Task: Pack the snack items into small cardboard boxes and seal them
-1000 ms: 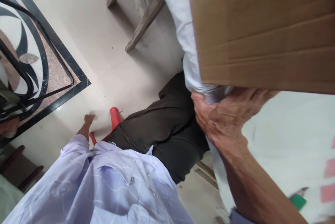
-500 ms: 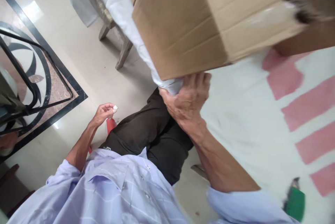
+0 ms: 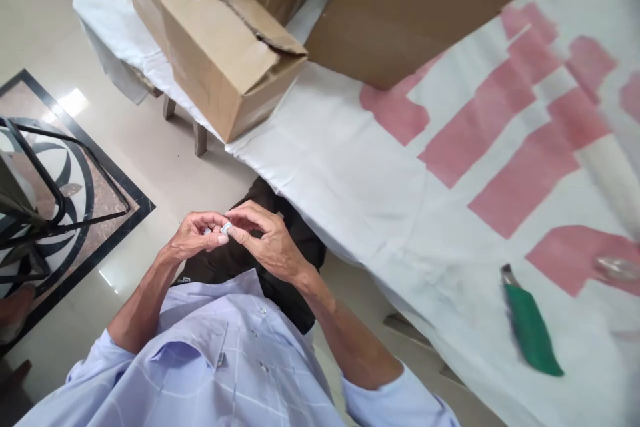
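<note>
Above my lap, my left hand [image 3: 200, 238] pinches a small white piece [image 3: 226, 228] between thumb and fingers. It looks like a bit of tape or paper; its exact kind is too small to tell. My right hand [image 3: 267, 240] meets it from the other side, thumb and fingertips closed on the same piece. Another pale bit shows among the left fingers. Beyond my hands, the nearest cardboard box [image 3: 210, 34] stands at the table's edge, its top flaps folded in with a dark gap along the seam.
A white cloth with red print covers the table [image 3: 345, 140]. On it lie a green-handled knife [image 3: 533, 327] and a blurred clear object [image 3: 617, 268] at right. More cardboard [image 3: 395, 7] stands at the back. A black metal frame [image 3: 60, 180] is on the floor at left.
My right hand has left the box's lower edge and come to my left hand at the white piece. The view has shifted, showing more of the boxes and table.
</note>
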Demonstrator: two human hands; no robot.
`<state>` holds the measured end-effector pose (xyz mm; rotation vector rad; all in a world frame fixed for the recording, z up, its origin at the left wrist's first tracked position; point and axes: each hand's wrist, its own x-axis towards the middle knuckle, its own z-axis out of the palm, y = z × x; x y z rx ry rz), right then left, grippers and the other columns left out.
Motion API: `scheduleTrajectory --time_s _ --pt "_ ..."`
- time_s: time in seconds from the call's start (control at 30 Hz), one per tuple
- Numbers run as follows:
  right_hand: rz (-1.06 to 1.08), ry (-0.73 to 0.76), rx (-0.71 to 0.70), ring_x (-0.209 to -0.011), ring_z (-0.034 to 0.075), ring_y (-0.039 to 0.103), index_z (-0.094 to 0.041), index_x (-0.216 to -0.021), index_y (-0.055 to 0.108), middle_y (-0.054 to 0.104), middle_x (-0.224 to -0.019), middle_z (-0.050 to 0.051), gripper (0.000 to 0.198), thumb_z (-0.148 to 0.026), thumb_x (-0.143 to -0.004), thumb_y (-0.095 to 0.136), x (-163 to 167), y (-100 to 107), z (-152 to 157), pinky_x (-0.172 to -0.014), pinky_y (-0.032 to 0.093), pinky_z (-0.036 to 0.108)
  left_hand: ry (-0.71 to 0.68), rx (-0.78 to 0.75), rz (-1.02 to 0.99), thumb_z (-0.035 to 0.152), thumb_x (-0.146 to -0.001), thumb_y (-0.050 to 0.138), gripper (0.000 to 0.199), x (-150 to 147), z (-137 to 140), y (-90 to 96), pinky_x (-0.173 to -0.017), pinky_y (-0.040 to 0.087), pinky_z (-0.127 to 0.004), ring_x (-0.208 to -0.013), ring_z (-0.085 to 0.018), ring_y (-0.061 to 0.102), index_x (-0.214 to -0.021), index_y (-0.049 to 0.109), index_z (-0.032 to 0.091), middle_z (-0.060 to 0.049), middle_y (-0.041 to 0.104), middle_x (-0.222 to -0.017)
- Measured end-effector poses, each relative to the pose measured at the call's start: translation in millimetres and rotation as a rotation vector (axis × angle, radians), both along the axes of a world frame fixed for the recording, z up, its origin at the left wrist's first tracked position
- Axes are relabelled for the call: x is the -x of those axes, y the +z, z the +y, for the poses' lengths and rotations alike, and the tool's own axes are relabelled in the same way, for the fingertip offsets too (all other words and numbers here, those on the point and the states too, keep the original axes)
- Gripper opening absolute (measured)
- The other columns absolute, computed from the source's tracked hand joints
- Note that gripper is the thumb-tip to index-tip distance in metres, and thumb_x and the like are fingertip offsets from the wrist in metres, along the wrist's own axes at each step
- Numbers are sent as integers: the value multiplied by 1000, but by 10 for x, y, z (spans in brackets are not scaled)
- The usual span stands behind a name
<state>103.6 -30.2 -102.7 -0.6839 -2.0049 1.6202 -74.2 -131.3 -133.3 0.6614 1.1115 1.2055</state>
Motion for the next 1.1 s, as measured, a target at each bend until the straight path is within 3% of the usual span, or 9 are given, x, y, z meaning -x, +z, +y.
scheduleTrajectory --time_s 0.23,0.37,0.5,0.6,0.83,1.1 --pt "138 -135 -105 -82 17 66 -25 -93 78 71 -94 4 9 -22 -97 71 -349 57 -44 -69 56 31 -101 25 37 55 -70 100 48 -292 132 211 -47 32 -22 -47 -6 41 -87 80 15 5 50 -57" --pt "167 -269 -61 -80 17 65 -24 -90 73 70 -91 3 11 -23 -99 66 -501 59 -77 -69 56 30 -19 36 -129 59 -71 99 56 -506 177 265 -48 40 -22 -49 -7 46 -99 82 14 4 54 -59" --pt "166 -379 -10 -81 18 66 -24 -91 70 70 -92 3 9 -26 -100 66 -627 81 -84 -70 55 31 106 89 -342 70 -81 88 64 -648 212 327 -68 60 -31 -72 -16 68 -111 82 13 -6 71 -84" --pt "148 -408 -32 -79 18 65 -25 -89 68 69 -88 2 11 -27 -100 66 -662 104 -113 -69 54 32 120 115 -397 71 -87 82 67 -671 228 356 -86 64 -37 -94 -25 77 -120 81 13 -14 80 -108" --pt "116 -299 -174 -85 21 71 -27 -93 68 76 -95 3 15 -20 -103 60 -567 124 -208 -75 59 36 104 108 -398 73 -91 76 69 -691 251 409 -108 56 -45 -123 -34 73 -125 81 12 -20 80 -129" --pt "26 -195 -380 -98 26 74 -27 -107 74 78 -100 7 16 -19 -105 61 -519 13 -183 -91 62 44 40 75 -428 71 -93 75 68 -753 247 496 -115 51 -45 -137 -36 67 -129 80 14 -20 77 -137"
